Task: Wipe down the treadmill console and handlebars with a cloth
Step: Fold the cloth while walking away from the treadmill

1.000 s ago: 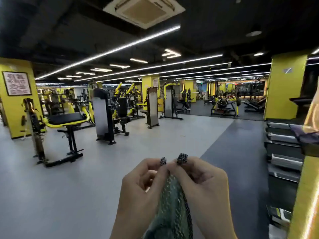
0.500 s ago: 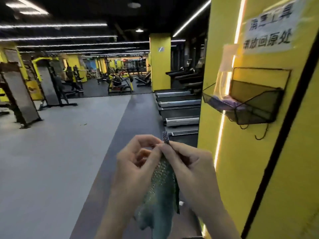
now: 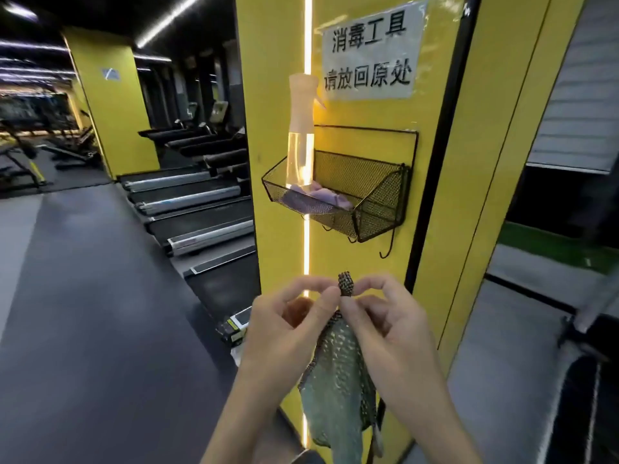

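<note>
Now at the pillar, cloth pinched in both hands

My left hand (image 3: 288, 326) and right hand (image 3: 385, 329) still meet at the top of the teal cloth (image 3: 338, 380). Thumb and forefinger of each are curled in and pinch its dark woven loop (image 3: 345, 284), and the rest hangs down between my wrists. Half a second ago the yellow pillar (image 3: 278, 95) stood off to my right; now it fills the middle and is closer. Above the loop, a black wire basket (image 3: 378, 209) hangs on the pillar. In its left end a clear spray bottle (image 3: 301, 135) with a pale head stands upright. Beside the bottle's foot lies something crumpled and purple (image 3: 315, 195), perhaps another cloth. A paper sign (image 3: 371, 51) is stuck above. Farther left, the treadmills (image 3: 201, 202) run in a row.
</note>
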`<state>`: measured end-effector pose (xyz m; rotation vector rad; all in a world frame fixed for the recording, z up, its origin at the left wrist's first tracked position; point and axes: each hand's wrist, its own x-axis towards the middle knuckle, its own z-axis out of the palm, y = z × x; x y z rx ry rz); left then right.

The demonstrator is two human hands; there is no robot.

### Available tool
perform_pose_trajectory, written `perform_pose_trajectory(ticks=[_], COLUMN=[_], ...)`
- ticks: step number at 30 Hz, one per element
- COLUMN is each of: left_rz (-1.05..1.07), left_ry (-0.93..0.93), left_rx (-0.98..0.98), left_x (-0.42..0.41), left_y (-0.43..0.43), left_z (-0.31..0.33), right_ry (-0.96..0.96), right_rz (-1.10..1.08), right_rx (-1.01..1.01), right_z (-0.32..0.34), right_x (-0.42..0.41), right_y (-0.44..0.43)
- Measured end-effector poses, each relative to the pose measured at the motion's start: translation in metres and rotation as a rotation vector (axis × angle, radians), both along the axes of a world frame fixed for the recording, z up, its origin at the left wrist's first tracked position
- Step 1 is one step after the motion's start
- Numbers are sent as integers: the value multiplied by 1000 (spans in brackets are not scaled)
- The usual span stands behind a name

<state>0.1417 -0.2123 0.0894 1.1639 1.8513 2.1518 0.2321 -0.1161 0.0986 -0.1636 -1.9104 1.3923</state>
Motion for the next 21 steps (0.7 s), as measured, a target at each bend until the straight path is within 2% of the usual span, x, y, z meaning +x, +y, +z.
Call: perform_pose_trajectory(ticks=[3,7,21], left_rz=[-101,-133,-346], left_ry=[-9,-36,-112], left_rx=[-51,-70,-208], left_x=[-10,-24,-98], left_y=[25,53,117], left_z=[-4,-6,-31], right_ry=[-28,-64,21], right_rz=[-27,-73,-615], right_rx=[-75,-162,-320], right_z=[-10,-14,-44], right_x=[-3,-10,-87], right_y=[19,37,67])
